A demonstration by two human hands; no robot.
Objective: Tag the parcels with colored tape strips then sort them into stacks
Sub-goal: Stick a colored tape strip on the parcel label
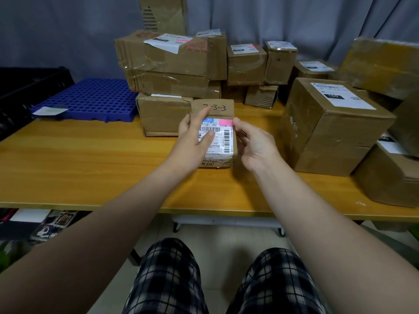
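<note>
A small brown parcel with a white shipping label and handwritten numbers on top stands tilted on the wooden table. A pink tape strip sits on the label's upper right corner. My left hand holds the parcel's left side, fingers spread over the label. My right hand touches the parcel's right edge, its thumb tip beside the pink strip. Behind stands a stack of brown boxes; some carry pink strips on their labels.
A large box stands to the right, with more boxes beyond it at the table's right edge. A blue perforated tray lies at the back left beside a black crate. A grey curtain hangs behind.
</note>
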